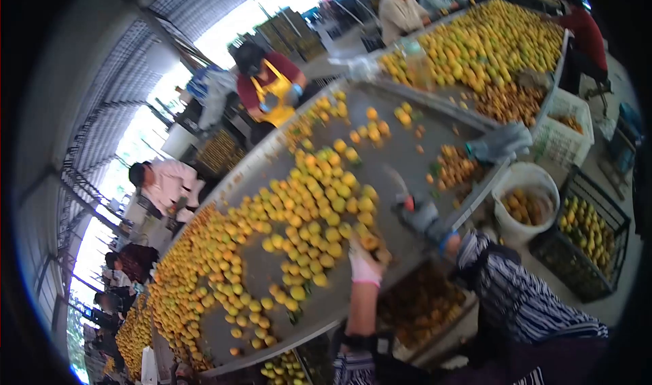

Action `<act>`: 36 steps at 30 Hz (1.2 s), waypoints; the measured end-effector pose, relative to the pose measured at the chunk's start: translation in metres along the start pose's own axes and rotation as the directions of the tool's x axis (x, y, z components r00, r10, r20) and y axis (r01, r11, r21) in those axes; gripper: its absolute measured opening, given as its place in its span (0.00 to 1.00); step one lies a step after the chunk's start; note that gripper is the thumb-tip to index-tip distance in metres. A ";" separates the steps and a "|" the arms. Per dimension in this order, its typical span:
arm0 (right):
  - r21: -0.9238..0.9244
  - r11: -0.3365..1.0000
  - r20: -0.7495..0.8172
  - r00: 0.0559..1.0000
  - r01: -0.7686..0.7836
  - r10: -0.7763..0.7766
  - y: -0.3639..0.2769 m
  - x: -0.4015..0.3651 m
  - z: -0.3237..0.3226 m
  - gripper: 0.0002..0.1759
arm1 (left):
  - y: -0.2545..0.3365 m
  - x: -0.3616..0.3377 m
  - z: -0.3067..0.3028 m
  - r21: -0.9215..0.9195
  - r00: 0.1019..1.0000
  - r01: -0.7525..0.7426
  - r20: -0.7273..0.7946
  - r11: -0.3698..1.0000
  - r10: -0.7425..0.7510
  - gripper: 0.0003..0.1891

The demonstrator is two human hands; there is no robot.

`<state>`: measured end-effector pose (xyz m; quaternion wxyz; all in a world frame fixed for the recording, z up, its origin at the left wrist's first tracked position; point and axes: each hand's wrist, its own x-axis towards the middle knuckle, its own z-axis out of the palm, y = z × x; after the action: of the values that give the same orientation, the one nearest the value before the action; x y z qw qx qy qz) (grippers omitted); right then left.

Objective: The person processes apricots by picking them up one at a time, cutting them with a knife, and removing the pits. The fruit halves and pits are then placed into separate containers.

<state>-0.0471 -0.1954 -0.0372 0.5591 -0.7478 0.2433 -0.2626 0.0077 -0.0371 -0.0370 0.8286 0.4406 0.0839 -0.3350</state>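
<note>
Many round yellow-orange fruits (319, 212) are spread over a grey metal table (401, 127). My left hand (367, 268), in a white and pink glove, is at the near edge of the pile with its fingers curled round a yellow-orange fruit (368, 240). A brownish piece beside that hand is too blurred to name. To its right, my right hand (424, 222), in a grey glove, is closed on a small tool with a red end (409, 203). A thin, pale streak above it may be the tool's blade, smeared by motion.
A grey glove (501, 142) lies on the table's right rim near brownish-orange pieces (454, 168). Right of me stand a white bucket (526, 205) and a black crate (587, 232) of fruit. A crate (424, 303) sits below the edge. Several people work around.
</note>
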 end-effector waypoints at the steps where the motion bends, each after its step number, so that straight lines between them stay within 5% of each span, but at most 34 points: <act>1: 0.118 0.984 0.018 0.991 -0.132 0.130 -0.013 0.007 -0.021 0.19 | 0.012 0.003 -0.009 -0.059 0.984 0.165 0.082 0.984 -0.160 0.22; 2: -0.084 0.995 -0.201 0.977 0.056 -0.072 -0.013 0.022 -0.029 0.20 | 0.014 0.004 -0.003 -0.117 0.991 0.026 -0.131 0.993 -0.041 0.19; 3: 0.193 0.980 -0.199 0.976 -0.043 0.082 -0.009 0.021 -0.049 0.18 | 0.017 0.002 -0.014 0.029 0.999 -0.009 -0.047 1.000 0.010 0.17; 5: 0.388 0.918 -0.309 0.950 0.084 0.043 -0.012 0.027 -0.074 0.15 | 0.016 0.010 -0.021 0.171 0.996 -0.068 0.064 0.983 0.058 0.16; 8: 0.701 0.694 -0.107 0.937 -0.167 0.333 -0.028 0.022 -0.102 0.11 | 0.008 0.014 -0.025 0.306 0.989 -0.143 0.008 0.941 0.148 0.14; 10: 0.809 0.565 -0.029 0.947 -0.165 0.319 -0.012 0.024 -0.107 0.10 | -0.004 0.019 -0.013 0.667 0.966 -0.211 0.033 0.715 0.255 0.14; 11: 0.893 0.419 0.043 0.958 -0.163 0.282 -0.010 0.025 -0.109 0.10 | -0.014 0.018 -0.001 0.702 0.950 -0.284 0.115 0.653 0.289 0.14; 12: 0.895 0.418 0.034 0.960 -0.153 0.278 -0.010 0.027 -0.113 0.10 | -0.019 0.026 0.004 0.780 0.941 -0.330 0.227 0.531 0.251 0.14; 14: 0.924 0.330 0.072 0.935 -0.193 0.347 -0.018 0.027 -0.115 0.09 | -0.031 0.040 0.027 0.793 0.786 -0.591 0.526 0.147 0.324 0.15; 16: 0.915 0.380 0.057 0.975 -0.137 0.214 -0.013 0.028 -0.115 0.09 | -0.034 0.038 0.062 0.758 0.712 -0.623 0.651 -0.193 0.264 0.19; 20: 0.884 0.457 0.051 0.992 -0.098 0.114 0.008 0.036 -0.123 0.16 | -0.059 0.059 0.094 0.689 0.860 -0.441 0.509 -0.575 -0.050 0.22; 22: 0.915 0.374 0.085 0.979 -0.150 0.184 0.000 0.033 -0.127 0.16 | -0.074 0.075 0.089 0.666 0.863 -0.432 0.501 -0.608 -0.064 0.19; 26: 0.895 0.421 0.066 0.978 -0.145 0.196 -0.001 0.030 -0.133 0.16 | -0.064 0.057 0.080 0.742 0.858 -0.415 0.512 -0.527 0.045 0.16; 28: 0.894 0.428 0.062 0.982 -0.134 0.177 -0.005 0.033 -0.133 0.16 | -0.048 0.010 0.074 0.833 0.818 -0.552 0.550 -0.036 0.167 0.15; 30: 0.893 0.428 0.054 0.976 -0.142 0.212 -0.008 0.028 -0.133 0.16 | -0.041 -0.035 0.064 0.739 0.747 -0.663 0.663 0.117 0.045 0.15; 32: 0.886 0.440 0.074 0.981 -0.147 0.179 -0.003 0.029 -0.129 0.17 | -0.045 -0.080 0.055 0.763 0.733 -0.625 0.646 0.164 -0.212 0.17; 36: 0.878 0.434 0.151 0.976 -0.204 0.155 -0.003 0.027 -0.117 0.15 | -0.096 -0.119 0.013 0.867 0.834 -0.486 0.422 -0.110 -0.354 0.21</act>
<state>-0.1048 -0.2955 -0.0032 0.8968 -0.3218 0.1351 -0.2720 -0.1449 -0.0272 -0.0426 0.2151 0.7918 -0.4564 -0.3441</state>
